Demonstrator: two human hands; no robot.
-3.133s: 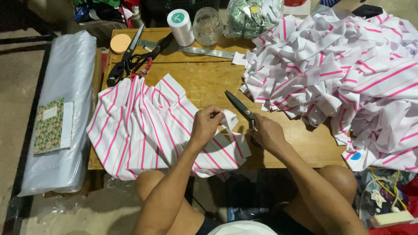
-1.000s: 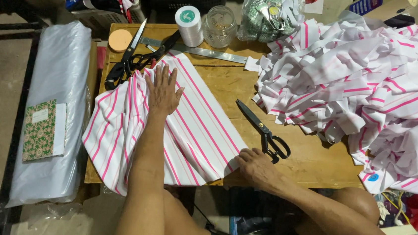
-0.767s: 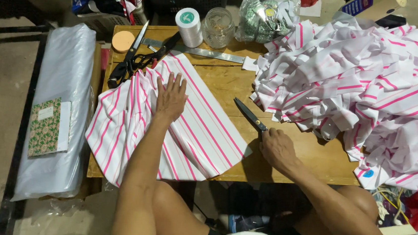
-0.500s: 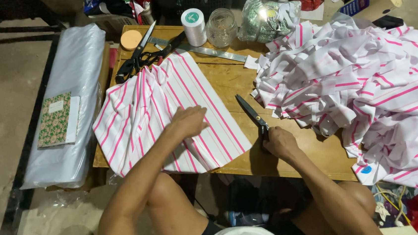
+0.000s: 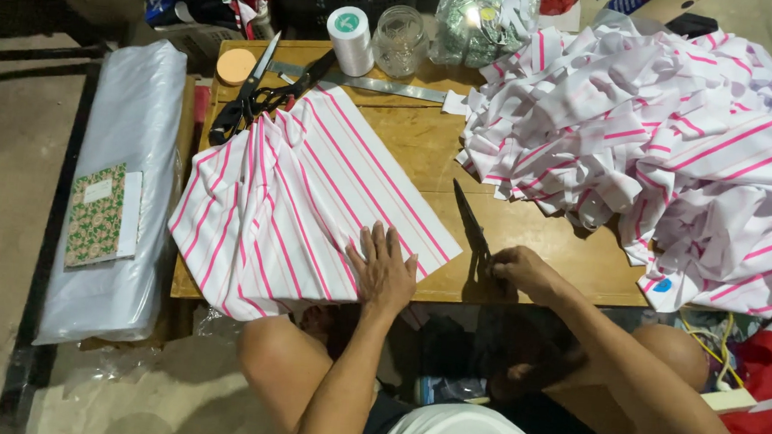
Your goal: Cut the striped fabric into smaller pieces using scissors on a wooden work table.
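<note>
A stack of white cloth pieces with pink stripes (image 5: 305, 197) lies spread on the left half of a low wooden table (image 5: 532, 233). My left hand (image 5: 384, 267) rests flat on the stack's near edge, fingers apart. My right hand (image 5: 520, 269) grips the handles of dark scissors (image 5: 470, 222) at the table's front edge, with the closed blades pointing away from me. A big heap of the same striped cloth (image 5: 676, 148) covers the table's right side.
A second pair of black scissors (image 5: 246, 100), a metal ruler (image 5: 369, 82), a white thread cone (image 5: 351, 40), a glass jar (image 5: 400, 39) and an orange disc (image 5: 235, 65) line the far edge. A plastic-wrapped roll (image 5: 122, 187) with a patterned booklet (image 5: 95, 214) lies on the floor at left.
My left hand slid from the stack's far end back to its near edge. My right hand moved onto the scissors, took their handles and tipped them up.
</note>
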